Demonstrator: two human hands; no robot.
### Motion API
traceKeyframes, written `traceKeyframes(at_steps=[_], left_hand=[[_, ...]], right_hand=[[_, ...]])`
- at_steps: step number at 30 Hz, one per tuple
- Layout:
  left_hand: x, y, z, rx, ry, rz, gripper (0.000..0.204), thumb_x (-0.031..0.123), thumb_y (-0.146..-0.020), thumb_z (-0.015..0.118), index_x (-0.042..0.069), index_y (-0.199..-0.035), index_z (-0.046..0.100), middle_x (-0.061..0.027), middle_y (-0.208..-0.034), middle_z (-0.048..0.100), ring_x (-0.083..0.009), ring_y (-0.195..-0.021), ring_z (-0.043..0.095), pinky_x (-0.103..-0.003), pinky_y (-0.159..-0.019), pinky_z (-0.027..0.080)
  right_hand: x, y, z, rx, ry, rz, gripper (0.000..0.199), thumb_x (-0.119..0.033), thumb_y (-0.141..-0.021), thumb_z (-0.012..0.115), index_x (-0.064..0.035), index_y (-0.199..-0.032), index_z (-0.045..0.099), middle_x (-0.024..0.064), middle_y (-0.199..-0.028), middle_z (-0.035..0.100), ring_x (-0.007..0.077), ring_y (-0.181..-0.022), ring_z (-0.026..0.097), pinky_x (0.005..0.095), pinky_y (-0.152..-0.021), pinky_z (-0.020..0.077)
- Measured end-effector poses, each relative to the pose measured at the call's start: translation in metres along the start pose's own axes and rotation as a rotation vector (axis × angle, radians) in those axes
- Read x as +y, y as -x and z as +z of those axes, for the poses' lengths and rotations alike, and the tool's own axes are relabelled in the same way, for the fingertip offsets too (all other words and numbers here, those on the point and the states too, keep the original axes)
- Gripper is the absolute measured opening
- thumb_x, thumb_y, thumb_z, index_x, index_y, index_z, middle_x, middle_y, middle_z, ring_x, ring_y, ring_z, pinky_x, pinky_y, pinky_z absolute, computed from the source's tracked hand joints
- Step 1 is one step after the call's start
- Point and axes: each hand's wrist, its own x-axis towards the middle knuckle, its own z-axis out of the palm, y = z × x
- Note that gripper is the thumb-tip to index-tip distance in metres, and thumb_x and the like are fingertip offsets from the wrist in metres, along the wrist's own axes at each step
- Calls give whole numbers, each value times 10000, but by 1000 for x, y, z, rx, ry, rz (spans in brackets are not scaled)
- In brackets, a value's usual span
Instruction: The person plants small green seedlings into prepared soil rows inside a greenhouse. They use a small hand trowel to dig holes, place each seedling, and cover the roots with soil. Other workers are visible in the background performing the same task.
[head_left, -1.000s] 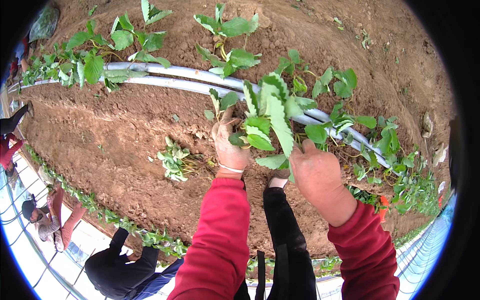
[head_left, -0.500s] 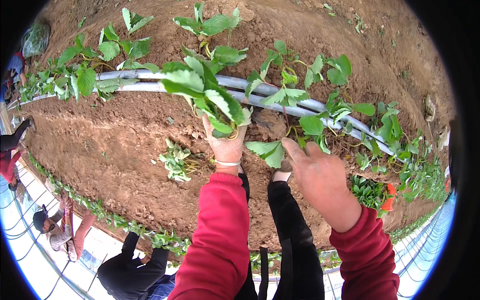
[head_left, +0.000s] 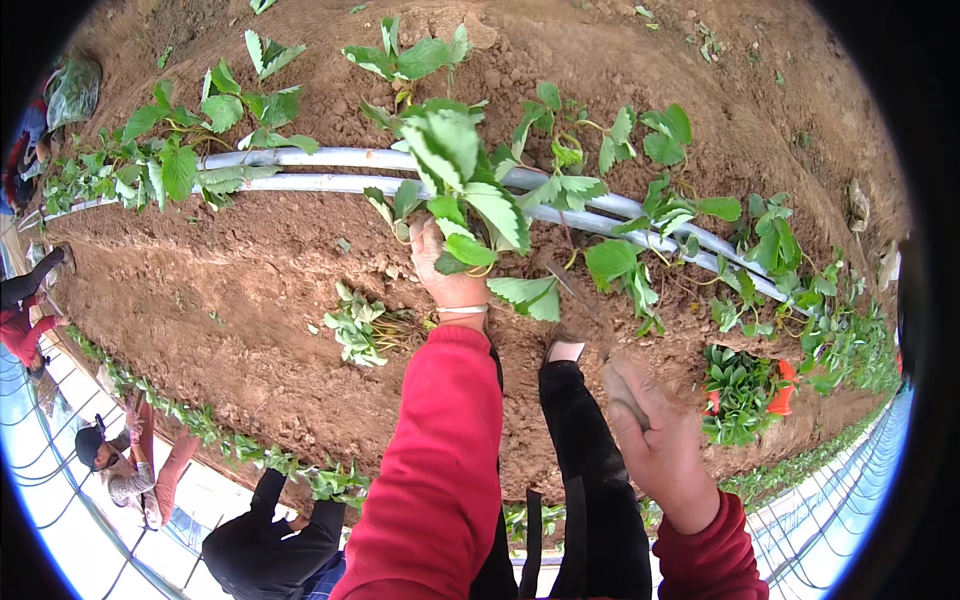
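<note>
My left hand [head_left: 445,275] is closed round a leafy strawberry plant [head_left: 492,208], whose leaves spread over the pipes and hide its roots and most of my fingers. To the right, my right hand [head_left: 665,445] is closed on a narrow-bladed hand tool [head_left: 578,290]. The soil-coloured blade points away from me toward the bed's edge and is partly blurred. Between the hands and the pipes, a toothed strawberry leaf [head_left: 530,296] hangs over the soil. Left of my left wrist, a loose bunch of strawberry seedlings [head_left: 358,325] lies on the ground.
Two pale pipes [head_left: 330,158] run along the bed among planted strawberries [head_left: 240,100]. An orange-red container [head_left: 783,390] filled with seedlings sits at the right. At lower left, a person in black [head_left: 265,545] and another in a cap [head_left: 120,470] are nearby.
My right hand has drawn back toward me from beside the leaf, and the tool's blade now shows. The plant in my left hand has shifted a little to the right.
</note>
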Motion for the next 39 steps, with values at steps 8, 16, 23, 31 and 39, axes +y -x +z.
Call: traceKeyframes(at_steps=[8, 16, 23, 31, 39], left_hand=[[30, 4, -3, -133, 121, -50, 323, 3, -832, 629, -17, -1138, 526, -72, -1117, 594, -144, -1012, 553, -289, -887, 440], [28, 11, -14, -201, 15, 40, 363, -11, -870, 558, -43, -1224, 481, -104, -1253, 525, -169, -1105, 515, -282, -935, 414], [11, 8, -34, -320, -347, 159, 421, 32, -852, 600, -35, -1238, 447, -116, -1180, 544, -197, -1018, 542, -306, -878, 442], [11, 5, -33, -320, -318, 141, 442, 48, -838, 607, -31, -1241, 444, -137, -1197, 517, -229, -1074, 512, -340, -948, 390], [22, 6, -32, -356, -343, 130, 285, 45, -893, 567, -6, -1163, 490, -70, -1084, 548, -138, -974, 531, -267, -870, 431]], right_hand=[[14, 24, 86, -126, -799, 353, 482, -69, -922, 473, -1, -1375, 325, 60, -1090, 543, 86, -772, 428, 212, -647, 363], [19, -34, 174, 281, -471, 245, 605, -146, -893, 462, 59, -1396, 197, 290, -1316, 414, 423, -1187, 439, 395, -981, 377], [30, -44, 205, 423, -316, 53, 648, -107, -874, 485, 62, -1403, 152, 303, -1286, 436, 424, -1142, 485, 385, -940, 423], [33, -32, 197, 374, -423, 52, 653, -86, -859, 509, 59, -1400, 173, 279, -1279, 461, 406, -1134, 505, 375, -934, 430], [16, -47, 214, 452, -487, 101, 620, -109, -849, 521, 58, -1379, 245, 277, -1238, 478, 390, -1116, 503, 382, -932, 420]])
